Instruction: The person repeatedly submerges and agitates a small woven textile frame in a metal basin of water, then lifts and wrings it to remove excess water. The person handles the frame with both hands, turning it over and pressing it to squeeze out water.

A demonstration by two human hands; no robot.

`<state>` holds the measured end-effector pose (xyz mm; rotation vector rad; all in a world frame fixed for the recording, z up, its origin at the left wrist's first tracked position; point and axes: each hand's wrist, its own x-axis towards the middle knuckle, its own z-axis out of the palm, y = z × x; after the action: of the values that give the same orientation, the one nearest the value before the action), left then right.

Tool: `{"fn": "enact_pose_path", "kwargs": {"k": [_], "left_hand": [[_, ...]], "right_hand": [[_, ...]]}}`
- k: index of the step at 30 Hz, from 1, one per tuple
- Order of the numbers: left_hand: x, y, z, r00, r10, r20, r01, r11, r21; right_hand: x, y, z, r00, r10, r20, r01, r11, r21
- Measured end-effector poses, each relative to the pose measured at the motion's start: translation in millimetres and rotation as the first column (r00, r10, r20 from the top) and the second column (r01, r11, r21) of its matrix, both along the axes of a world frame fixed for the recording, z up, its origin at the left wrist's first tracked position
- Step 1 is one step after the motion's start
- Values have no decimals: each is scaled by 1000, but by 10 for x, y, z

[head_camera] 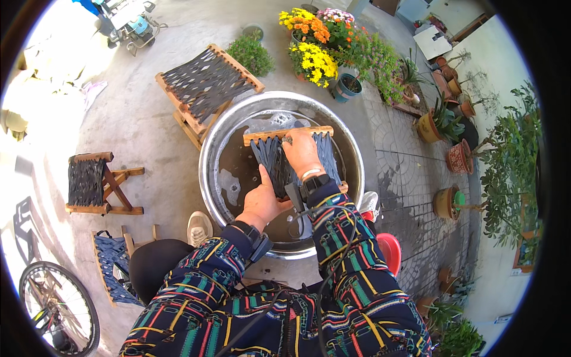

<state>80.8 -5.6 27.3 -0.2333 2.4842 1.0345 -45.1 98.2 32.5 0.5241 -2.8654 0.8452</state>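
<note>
A wide metal basin [209, 134] of brown, sudsy water stands before me. A folding stool with a wooden rail [263, 135] and a woven seat of grey-blue straps [328, 156] leans in it; the straps at its middle look darker and wet. My left hand [261, 201] holds the seat at its lower left, some fingers hidden by the straps. Near the upper rail, my right hand [301, 151] presses on the straps, closed around a small grey scrubber [287, 140], perhaps a steel-wool pad, mostly covered by the fingers.
Another woven stool [205, 85] stands close against the basin's upper left. Two more stools [87, 180] are at left, above a bicycle wheel [60, 308]. A red basin [389, 253] sits by my right leg. Potted flowers [314, 62] stand beyond; potted plants [459, 156] line the right wall.
</note>
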Motion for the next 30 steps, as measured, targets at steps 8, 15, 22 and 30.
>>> {"fn": "enact_pose_path", "kwargs": {"k": [8, 15, 22, 30], "left_hand": [[-5, 4, -77, 1000, -25, -13, 25, 999, -34], [-9, 23, -87, 999, -9, -35, 6, 995, -100], [-9, 18, -108, 1000, 16, -1, -16, 999, -47], [42, -4, -153, 988, 11, -154, -10, 1000, 11]], "right_hand": [[589, 169, -63, 949, 195, 247, -230, 965, 123], [388, -4, 12, 995, 43, 87, -47, 998, 45], [976, 385, -64, 958, 167, 235, -151, 985, -85], [1585, 1026, -101, 858, 82, 507, -30, 994, -109]]}}
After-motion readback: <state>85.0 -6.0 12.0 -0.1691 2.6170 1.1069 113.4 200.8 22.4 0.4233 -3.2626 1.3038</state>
